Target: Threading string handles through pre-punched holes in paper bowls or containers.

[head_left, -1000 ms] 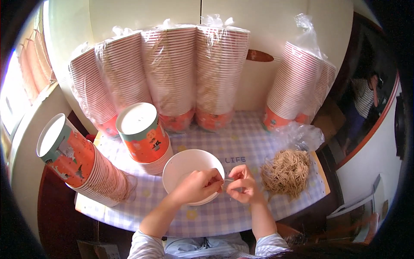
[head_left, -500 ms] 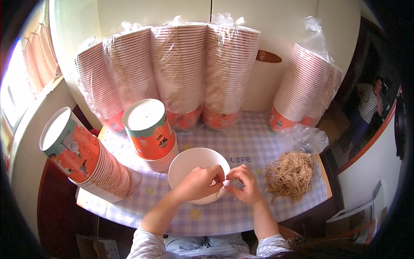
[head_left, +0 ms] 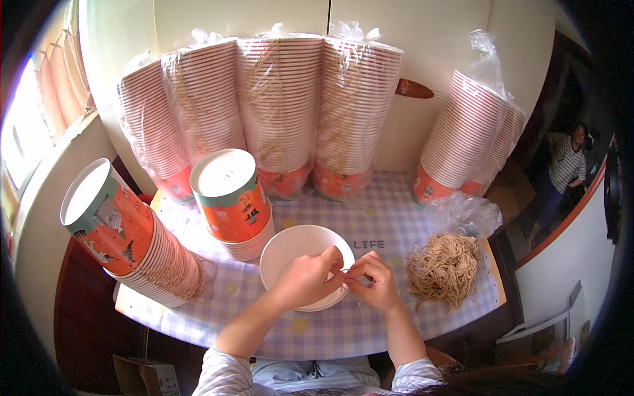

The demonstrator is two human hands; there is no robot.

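Note:
A white paper bowl (head_left: 294,251) stands open side up on the checked tablecloth (head_left: 370,323) in front of me. My left hand (head_left: 305,278) rests over the bowl's right rim, fingers pinched. My right hand (head_left: 373,280) is just beside it, fingertips meeting those of the left at the rim, pinching a thin brown string (head_left: 344,277). A loose pile of the same brown strings (head_left: 444,267) lies to the right of my right hand.
Several tall plastic-wrapped stacks of paper bowls (head_left: 284,112) lean on the back wall. One more stack (head_left: 465,135) stands at the right, two unwrapped orange stacks (head_left: 231,201) (head_left: 125,237) at the left. A crumpled clear bag (head_left: 462,212) lies behind the strings. A person (head_left: 561,168) stands far right.
My hands stay together at the bowl's right rim, with small finger movements on the string. The view has shifted slightly.

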